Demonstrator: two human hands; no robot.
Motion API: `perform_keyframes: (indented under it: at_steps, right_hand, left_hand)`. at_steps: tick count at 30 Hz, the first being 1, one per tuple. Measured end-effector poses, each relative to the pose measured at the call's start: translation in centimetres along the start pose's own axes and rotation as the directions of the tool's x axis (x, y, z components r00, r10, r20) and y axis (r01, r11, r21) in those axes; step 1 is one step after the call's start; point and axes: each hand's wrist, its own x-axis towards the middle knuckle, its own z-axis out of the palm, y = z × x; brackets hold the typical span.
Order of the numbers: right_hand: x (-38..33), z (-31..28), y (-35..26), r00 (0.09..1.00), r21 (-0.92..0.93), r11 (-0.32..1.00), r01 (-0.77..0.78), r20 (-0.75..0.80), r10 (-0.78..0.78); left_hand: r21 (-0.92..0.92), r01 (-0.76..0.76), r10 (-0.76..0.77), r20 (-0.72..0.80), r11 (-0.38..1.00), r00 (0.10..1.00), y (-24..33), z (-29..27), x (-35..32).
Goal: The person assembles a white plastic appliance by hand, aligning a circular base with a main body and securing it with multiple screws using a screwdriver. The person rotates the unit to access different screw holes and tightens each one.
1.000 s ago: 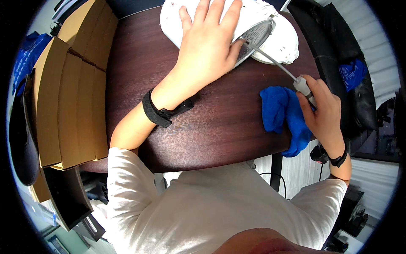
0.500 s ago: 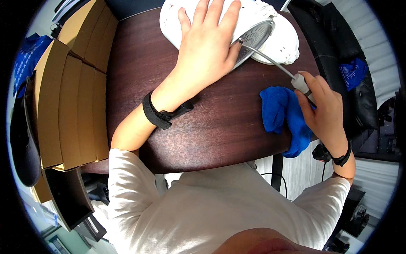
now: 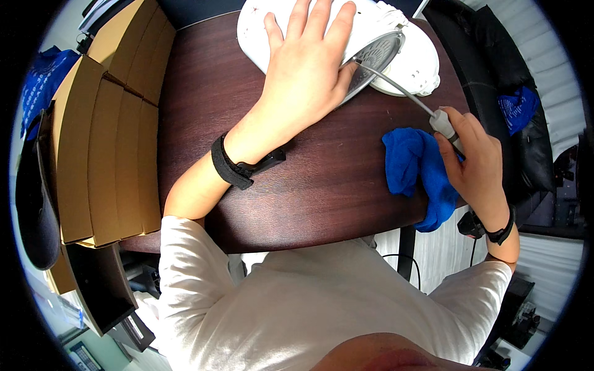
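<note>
A white plastic appliance housing (image 3: 253, 34) lies at the far edge of the table, partly cut off by the picture's top. On its right is a round white part (image 3: 421, 65), and between them slants a dark grey perforated disc (image 3: 382, 52). My left hand (image 3: 309, 74) rests on the housing with its fingers spread, the thumb down by the disc's edge. In my right hand (image 3: 473, 157) is a screwdriver (image 3: 402, 89) with a pale grey and dark handle. Its long shaft points left, the tip close to my left thumb. What the tip touches is hidden.
A crumpled blue cloth (image 3: 411, 164) lies on the dark brown table (image 3: 297, 191), hanging over its right front edge. Several brown cardboard boxes (image 3: 105, 167) line the left side. A black sofa (image 3: 513, 130) with a blue bundle (image 3: 520, 110) stands on the right.
The whole view has shifted very slightly. Both hands, the screwdriver and the housing keep nearly the same places relative to one another.
</note>
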Motion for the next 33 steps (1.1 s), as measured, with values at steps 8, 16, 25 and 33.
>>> perform_keyframes:
  at_steps: [8,16,25,33]
  right_hand:
    - [0.0,0.1,-0.1,1.0,0.007,1.0,-0.019,0.01,0.019]
    - [0.0,0.1,-1.4,0.993,0.1,0.99,-0.1,0.072,0.093]
    - [-1.8,3.0,-3.5,0.783,0.789,0.038,-0.613,0.6,0.165]
    - [-1.6,1.3,-4.2,0.668,0.548,-0.551,-0.629,0.744,-0.023]
  left_hand:
    - [-0.005,0.003,-0.003,0.009,1.0,1.0,0.1,-0.1,0.1]
    - [0.018,0.038,-0.038,-0.02,0.999,0.999,0.4,0.2,-0.1]
    - [0.047,0.041,-0.04,-0.023,0.998,0.999,0.7,0.1,0.0]
    - [0.021,0.062,-0.062,-0.015,0.998,0.998,0.4,0.4,-0.3]
